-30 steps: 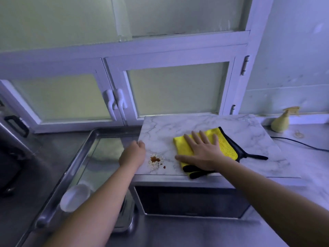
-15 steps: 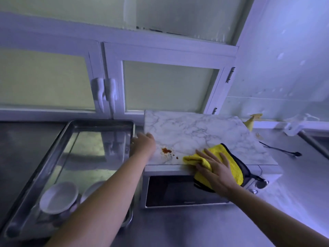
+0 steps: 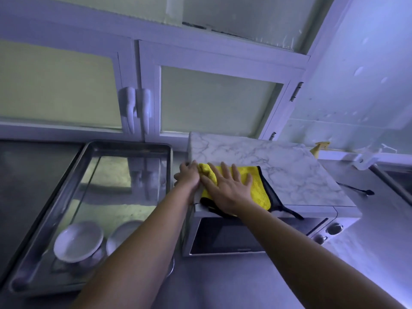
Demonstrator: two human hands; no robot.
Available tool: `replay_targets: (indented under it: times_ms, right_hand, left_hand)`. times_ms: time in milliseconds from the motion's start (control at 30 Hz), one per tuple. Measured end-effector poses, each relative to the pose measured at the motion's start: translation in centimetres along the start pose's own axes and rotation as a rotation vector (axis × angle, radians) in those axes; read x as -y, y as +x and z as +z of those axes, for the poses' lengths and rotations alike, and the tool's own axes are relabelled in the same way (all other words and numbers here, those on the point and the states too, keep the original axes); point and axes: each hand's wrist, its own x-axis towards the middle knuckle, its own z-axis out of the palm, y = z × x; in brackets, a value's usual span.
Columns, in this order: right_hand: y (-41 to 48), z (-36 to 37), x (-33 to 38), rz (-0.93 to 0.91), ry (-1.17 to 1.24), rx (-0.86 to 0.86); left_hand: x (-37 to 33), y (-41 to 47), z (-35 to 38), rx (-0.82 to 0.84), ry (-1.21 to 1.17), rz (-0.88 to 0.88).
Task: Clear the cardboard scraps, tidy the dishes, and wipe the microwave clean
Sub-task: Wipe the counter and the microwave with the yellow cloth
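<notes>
A microwave (image 3: 256, 239) with a marble-patterned top (image 3: 278, 170) stands on the steel counter. A yellow cloth (image 3: 258, 186) with a black edge lies on the front left part of that top. My right hand (image 3: 227, 188) presses flat on the cloth with its fingers spread. My left hand (image 3: 188, 177) grips the microwave's left top edge, fingers curled, touching the cloth's bunched end. The brown stain seen earlier is hidden under the cloth. Two white bowls (image 3: 79, 241) sit upside down in the metal tray (image 3: 44, 219) on the left.
White cabinet doors (image 3: 214, 101) with frosted panes rise behind the microwave. A yellow spray bottle (image 3: 318, 148) stands behind its right rear corner. A black cable (image 3: 356, 189) lies on the counter to the right, near a sink edge (image 3: 392, 181).
My right hand slid the cloth leftward across the microwave top, over the brown stain, up against my left hand. The camera view shifted and tilted.
</notes>
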Motion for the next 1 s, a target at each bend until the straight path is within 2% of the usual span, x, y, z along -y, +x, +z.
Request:
replay_targets:
  times_ms: [100, 233, 600, 800, 1000]
  right_hand:
    - [0.4, 0.8, -0.4, 0.005, -0.032, -0.068]
    - [1.5, 0.8, -0.3, 0.017, -0.068, -0.11]
    - [12.7, -1.3, 0.6, 0.035, -0.062, -0.125]
    - [19.4, -2.8, 0.9, -0.029, -0.079, -0.094]
    - [20.5, -3.5, 1.4, -0.079, -0.113, -0.118]
  left_hand:
    - [0.4, -0.2, 0.2, -0.003, -0.059, 0.026]
    - [0.4, -0.7, 0.4, -0.042, -0.01, 0.084]
    - [1.0, -0.6, 0.2, -0.054, 0.03, 0.176]
    - [1.2, -0.8, 0.2, -0.065, 0.094, 0.219]
    - [1.2, -0.7, 0.5, -0.075, 0.092, 0.254]
